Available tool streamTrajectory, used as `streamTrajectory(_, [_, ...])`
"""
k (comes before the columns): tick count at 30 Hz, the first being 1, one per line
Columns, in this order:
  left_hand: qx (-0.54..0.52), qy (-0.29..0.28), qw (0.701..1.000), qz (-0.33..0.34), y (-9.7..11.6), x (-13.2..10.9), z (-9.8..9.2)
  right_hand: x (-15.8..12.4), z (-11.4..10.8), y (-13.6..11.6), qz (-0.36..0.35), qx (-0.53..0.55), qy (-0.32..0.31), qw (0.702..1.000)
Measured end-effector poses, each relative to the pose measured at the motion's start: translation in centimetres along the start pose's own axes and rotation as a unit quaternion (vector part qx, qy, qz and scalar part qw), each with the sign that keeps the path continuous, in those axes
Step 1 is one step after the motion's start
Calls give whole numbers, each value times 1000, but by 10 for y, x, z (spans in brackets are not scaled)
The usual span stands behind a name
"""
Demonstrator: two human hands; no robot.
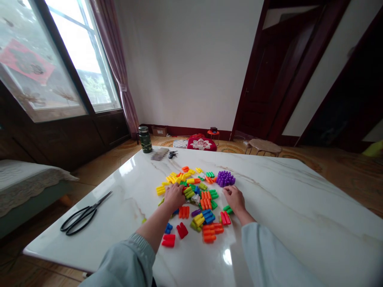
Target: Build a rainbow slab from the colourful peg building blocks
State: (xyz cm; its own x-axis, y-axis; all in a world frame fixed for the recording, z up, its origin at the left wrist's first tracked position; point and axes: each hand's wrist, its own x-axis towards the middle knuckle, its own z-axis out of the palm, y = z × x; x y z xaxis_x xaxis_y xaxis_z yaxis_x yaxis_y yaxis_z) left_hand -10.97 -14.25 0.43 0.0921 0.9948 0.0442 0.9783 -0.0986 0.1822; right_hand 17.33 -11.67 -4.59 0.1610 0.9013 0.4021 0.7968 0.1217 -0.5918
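- Your left hand (175,196) reaches into the loose spread of colored plastic blocks (206,200), its fingertips partly hidden there
- Your right hand (235,197) is at the spread's right side, just beside the purple cluster (226,179); whether it grips anything is unclear
- To your left, black-handled scissors (93,207) lie on the white table (299,199), well apart from the blocks
- Near the far left corner, you have an upright camouflage bottle (145,140) and keys (171,155)

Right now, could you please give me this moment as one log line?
left hand: at colored blocks, grip unclear | right hand: near purple cluster, grip unclear | scissors: on table, left
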Motion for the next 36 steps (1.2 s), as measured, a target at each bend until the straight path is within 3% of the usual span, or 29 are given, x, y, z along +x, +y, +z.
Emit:
streamTrajectory(4, [-20, -3, 1000, -9, 0, 2, 3, -3, -7, -32, -20, 2, 36, 999])
streamTrajectory(7, [-38, 0, 999, -23, -1, 4, 6, -12, -13, -77, -79, 19, -82, 993])
streamTrajectory(9, [-49, 5, 998, -31, -2, 4, 6, -22, -15, -108, -110, -26, -202, 973])
streamTrajectory(11, [-61, 10, 998, -31, -4, 2, 6, -32, -14, -135, -142, -101, -282, 944])
streamTrajectory(15, [-93, 27, 995, -18, -7, -3, 2, -46, -5, -165, -146, -218, -341, 903])
streamTrajectory(25, [-265, 151, 951, -55, -14, -2, -9, -49, 10, -168, -125, -232, -348, 899])
streamTrajectory(31, [-388, 110, 915, -8, -8, -7, -8, -46, 4, -162, -124, -222, -329, 909])
streamTrajectory(36, [-443, 74, 893, 35, 1, -8, -8, -32, -21, -140, -78, -129, -244, 958])
